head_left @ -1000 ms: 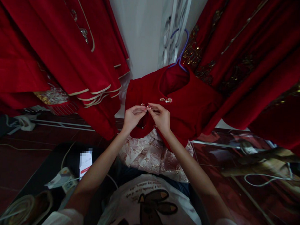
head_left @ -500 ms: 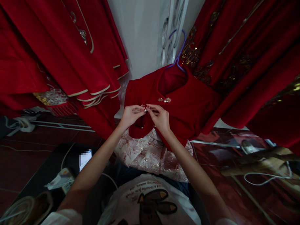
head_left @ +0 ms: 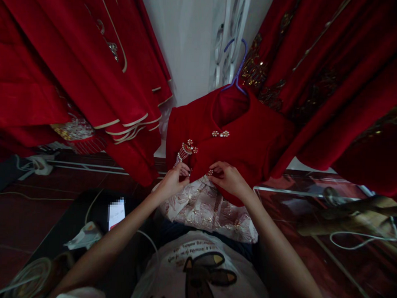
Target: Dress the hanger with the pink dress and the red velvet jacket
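Observation:
A red top point(head_left: 251, 142) hangs on a purple hanger point(head_left: 239, 72), its lower part over my lap. Below its neck is a fastened pearl clasp point(head_left: 220, 133). A second beaded clasp with a dangling fringe point(head_left: 187, 151) lies on the chest, to the left. My left hand point(head_left: 176, 179) is closed on the left front edge of the top, beside a small bead. Between the thumb and fingers of my right hand point(head_left: 229, 179) is a small beaded flower fastener point(head_left: 210, 172) on the other front edge. The two edges are apart there.
Red garments point(head_left: 123, 77) hang at left, and more with gold sequins point(head_left: 255, 70) at right. Pink-white brocade cloth point(head_left: 212, 210) covers my lap. A lit phone point(head_left: 116, 215) and a power strip point(head_left: 84, 236) lie on a dark surface at left.
Both hands have come down and moved apart, off the middle clasp. That clasp's beaded fringe now shows. My right hand has taken the lower flower fastener.

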Available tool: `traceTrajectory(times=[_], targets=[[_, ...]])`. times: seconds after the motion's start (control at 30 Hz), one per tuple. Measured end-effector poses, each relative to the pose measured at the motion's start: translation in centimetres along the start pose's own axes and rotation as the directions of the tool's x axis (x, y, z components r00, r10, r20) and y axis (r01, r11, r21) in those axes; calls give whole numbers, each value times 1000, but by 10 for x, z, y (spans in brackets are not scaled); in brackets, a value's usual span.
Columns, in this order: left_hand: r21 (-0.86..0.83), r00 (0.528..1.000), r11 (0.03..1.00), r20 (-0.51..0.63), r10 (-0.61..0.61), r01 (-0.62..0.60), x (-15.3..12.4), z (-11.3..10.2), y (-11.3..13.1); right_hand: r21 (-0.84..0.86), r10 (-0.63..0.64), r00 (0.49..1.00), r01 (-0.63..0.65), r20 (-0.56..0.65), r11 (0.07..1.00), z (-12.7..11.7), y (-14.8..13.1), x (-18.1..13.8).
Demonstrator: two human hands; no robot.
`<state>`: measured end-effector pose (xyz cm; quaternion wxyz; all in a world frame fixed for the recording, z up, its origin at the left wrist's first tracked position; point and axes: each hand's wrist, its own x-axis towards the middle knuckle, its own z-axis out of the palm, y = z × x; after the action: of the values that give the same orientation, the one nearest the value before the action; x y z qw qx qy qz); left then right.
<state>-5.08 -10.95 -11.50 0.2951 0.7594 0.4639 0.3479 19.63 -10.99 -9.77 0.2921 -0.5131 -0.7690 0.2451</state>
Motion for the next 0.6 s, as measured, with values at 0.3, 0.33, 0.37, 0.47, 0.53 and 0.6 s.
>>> traceTrajectory(times=[0.3, 0.33, 0.37, 0.47, 0.53, 0.6], targets=[[64, 999, 998, -35, 20, -18, 8, 22, 22, 59, -19, 995, 25, -101, 998, 31, 3, 8], [95, 999, 995, -48, 16, -11, 9, 23, 22, 111, -22, 997, 29, -68, 993, 26, 5, 9], [122, 998, 993, -61, 11, -4, 9, 24, 20, 158, -28, 999, 30, -17, 987, 19, 5, 9], [167, 997, 986, -72, -4, 16, 10, 26, 17, 270, -58, 985, 12, 163, 963, 0, 2, 6], [148, 999, 989, -47, -10, 17, 10, 28, 16, 345, -79, 972, -3, 223, 939, -7, -4, 3], [89, 1000, 996, -8, -5, 5, 8, 28, 17, 413, -90, 973, -7, 215, 911, -6, -12, 0]])
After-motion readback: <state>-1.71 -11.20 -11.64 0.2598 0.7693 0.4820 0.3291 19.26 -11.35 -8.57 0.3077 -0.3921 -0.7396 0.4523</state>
